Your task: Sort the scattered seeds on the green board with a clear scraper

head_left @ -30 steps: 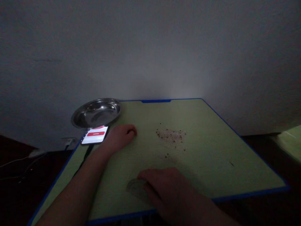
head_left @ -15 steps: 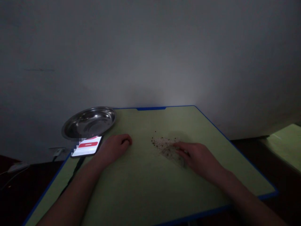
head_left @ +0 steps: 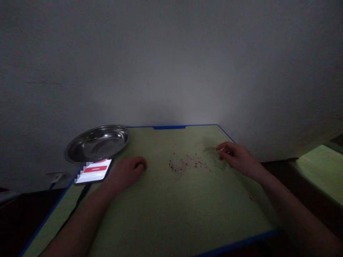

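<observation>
**Right hand at a clear dish, left hand resting in a loose fist**

Nearest the camera, two bare forearms reach out over a pale green counter edged in blue. The light is dim and detail is soft.

The left hand lies on the counter left of centre, fingers curled under into a loose fist that holds nothing. Just beside it, to the left, a phone lies flat at the counter's edge with its screen lit, showing a red bar on white.

At mid-counter, between the two hands, sits a small scatter of pale and dark grains, spread thin and touched by neither hand.

A little farther and to the right, the right hand grips the right rim of a small clear dish, thumb and fingers pinched on the edge. The dish sits just right of the grains; whether it rests flat or is tipped cannot be told.

At the far left corner a round steel bowl stands just behind the phone. Behind everything rises a plain grey wall.
</observation>
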`<state>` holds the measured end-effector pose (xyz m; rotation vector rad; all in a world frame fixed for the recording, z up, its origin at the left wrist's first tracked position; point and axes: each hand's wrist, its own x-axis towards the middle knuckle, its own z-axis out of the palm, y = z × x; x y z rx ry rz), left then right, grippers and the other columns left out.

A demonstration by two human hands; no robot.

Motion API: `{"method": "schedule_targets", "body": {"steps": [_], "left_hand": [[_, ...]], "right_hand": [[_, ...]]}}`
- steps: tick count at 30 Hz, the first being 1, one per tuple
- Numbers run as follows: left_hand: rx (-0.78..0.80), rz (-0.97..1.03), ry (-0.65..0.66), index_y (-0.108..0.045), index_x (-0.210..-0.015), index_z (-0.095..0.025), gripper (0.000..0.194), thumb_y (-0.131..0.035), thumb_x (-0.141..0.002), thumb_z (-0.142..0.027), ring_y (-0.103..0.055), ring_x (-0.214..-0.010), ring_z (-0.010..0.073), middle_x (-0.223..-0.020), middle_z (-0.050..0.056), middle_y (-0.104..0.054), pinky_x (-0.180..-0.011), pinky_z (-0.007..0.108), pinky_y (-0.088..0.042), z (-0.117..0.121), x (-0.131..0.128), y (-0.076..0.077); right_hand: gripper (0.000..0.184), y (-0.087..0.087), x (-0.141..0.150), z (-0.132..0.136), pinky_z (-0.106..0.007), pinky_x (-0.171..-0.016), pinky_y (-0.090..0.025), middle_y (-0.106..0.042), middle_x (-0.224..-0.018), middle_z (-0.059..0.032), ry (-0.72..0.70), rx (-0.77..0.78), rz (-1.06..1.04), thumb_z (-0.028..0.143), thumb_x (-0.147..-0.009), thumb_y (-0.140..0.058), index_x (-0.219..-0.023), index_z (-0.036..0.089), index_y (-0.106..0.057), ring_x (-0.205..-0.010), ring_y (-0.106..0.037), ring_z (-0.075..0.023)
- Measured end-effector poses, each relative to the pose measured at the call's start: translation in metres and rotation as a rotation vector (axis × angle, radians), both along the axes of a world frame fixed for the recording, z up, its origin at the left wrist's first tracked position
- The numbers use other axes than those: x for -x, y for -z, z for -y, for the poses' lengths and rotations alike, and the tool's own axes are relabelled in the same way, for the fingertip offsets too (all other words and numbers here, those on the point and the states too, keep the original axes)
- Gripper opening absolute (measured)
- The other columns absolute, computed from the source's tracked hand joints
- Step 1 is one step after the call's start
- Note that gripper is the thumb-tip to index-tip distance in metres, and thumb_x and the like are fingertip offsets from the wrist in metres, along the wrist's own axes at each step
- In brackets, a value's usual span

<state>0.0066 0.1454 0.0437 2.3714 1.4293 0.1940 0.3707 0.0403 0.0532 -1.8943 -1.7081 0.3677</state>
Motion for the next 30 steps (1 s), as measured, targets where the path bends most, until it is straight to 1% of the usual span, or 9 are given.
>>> {"method": "schedule_targets", "body": {"steps": [3,5,7,10,14,19,23,27,30], "left_hand": [[-0.004,-0.001,-0.001,-0.067,-0.084,-0.022,0.032,-0.036,-0.078,-0.028,-0.062,-0.080,0.0210,-0.086,0.003,-0.070,-0.071,0.033,-0.043,0.000,0.001,0.000],[-0.013,0.000,0.010,-0.067,-0.083,-0.022,0.031,-0.036,-0.077,-0.028,-0.062,-0.080,0.0207,-0.086,0.003,-0.070,-0.072,0.032,-0.043,0.000,0.001,0.000],[-0.014,-0.006,0.008,-0.067,-0.083,-0.023,0.031,-0.036,-0.077,-0.028,-0.062,-0.079,0.0204,-0.085,0.003,-0.070,-0.071,0.032,-0.043,0.000,0.000,0.000],[-0.006,-0.010,-0.008,-0.067,-0.083,-0.023,0.031,-0.036,-0.078,-0.029,-0.062,-0.078,0.0202,-0.084,0.002,-0.069,-0.070,0.032,-0.043,0.000,0.000,0.001],[-0.007,-0.002,-0.011,-0.066,-0.083,-0.023,0.031,-0.037,-0.078,-0.028,-0.062,-0.079,0.0199,-0.085,0.002,-0.070,-0.071,0.031,-0.042,0.000,0.000,0.000],[-0.005,-0.008,-0.011,-0.067,-0.083,-0.023,0.031,-0.037,-0.078,-0.024,-0.062,-0.079,0.0192,-0.086,0.003,-0.070,-0.070,0.031,-0.042,0.004,0.000,-0.002],[-0.022,0.010,-0.003,-0.067,-0.083,-0.023,0.030,-0.037,-0.079,-0.024,-0.062,-0.078,0.0186,-0.085,0.003,-0.071,-0.068,0.030,-0.042,0.005,0.001,-0.001],[-0.010,0.007,-0.002,-0.068,-0.082,-0.022,0.030,-0.038,-0.078,-0.023,-0.063,-0.080,0.0196,-0.085,0.004,-0.071,-0.070,0.031,-0.042,0.004,0.001,0.000],[0.000,0.009,-0.015,-0.068,-0.083,-0.022,0.030,-0.038,-0.079,-0.024,-0.063,-0.080,0.0204,-0.086,0.004,-0.071,-0.070,0.032,-0.042,0.005,0.000,-0.001]], "right_hand": [[0.034,0.006,-0.018,0.007,-0.026,-0.041,-0.040,-0.064,-0.067,-0.0023,0.121,0.093,-0.105,0.031,-0.080,-0.046,-0.107,0.014,-0.059,-0.043,-0.052,-0.0133],[0.033,0.013,-0.024,0.007,-0.026,-0.040,-0.039,-0.063,-0.065,-0.0021,0.153,0.119,-0.094,0.028,-0.079,-0.046,-0.105,0.013,-0.060,-0.039,-0.049,-0.0124],[0.030,0.021,-0.025,0.002,-0.027,-0.045,-0.042,-0.064,-0.064,-0.0023,0.164,0.112,-0.067,0.025,-0.079,-0.047,-0.102,0.014,-0.062,-0.042,-0.052,-0.0131],[0.026,0.031,-0.014,-0.014,-0.026,-0.053,-0.044,-0.065,-0.062,-0.0019,0.146,0.095,-0.026,0.023,-0.079,-0.050,-0.100,0.015,-0.064,-0.053,-0.058,-0.0153],[0.026,0.032,0.012,-0.043,-0.026,-0.056,-0.044,-0.068,-0.065,-0.0031,0.074,0.083,0.024,0.024,-0.082,-0.052,-0.103,0.016,-0.066,-0.058,-0.061,-0.0162],[0.022,0.021,0.043,-0.075,-0.029,-0.068,-0.046,-0.073,-0.083,-0.0081,-0.072,0.062,0.089,0.020,-0.081,-0.055,-0.096,0.015,-0.071,-0.073,-0.065,-0.0186],[0.021,0.015,0.066,-0.098,-0.030,-0.070,-0.046,-0.074,-0.085,-0.0095,-0.187,0.059,0.117,0.018,-0.081,-0.056,-0.093,0.014,-0.072,-0.076,-0.066,-0.0195],[0.021,0.011,0.090,-0.113,-0.028,-0.072,-0.046,-0.073,-0.089,-0.0107,-0.308,0.055,0.125,0.017,-0.080,-0.058,-0.094,0.013,-0.073,-0.078,-0.065,-0.0188],[0.020,0.005,0.106,-0.116,-0.027,-0.073,-0.045,-0.074,-0.090,-0.0094,-0.406,0.071,0.123,0.017,-0.080,-0.060,-0.094,0.014,-0.074,-0.080,-0.065,-0.0177]]}}
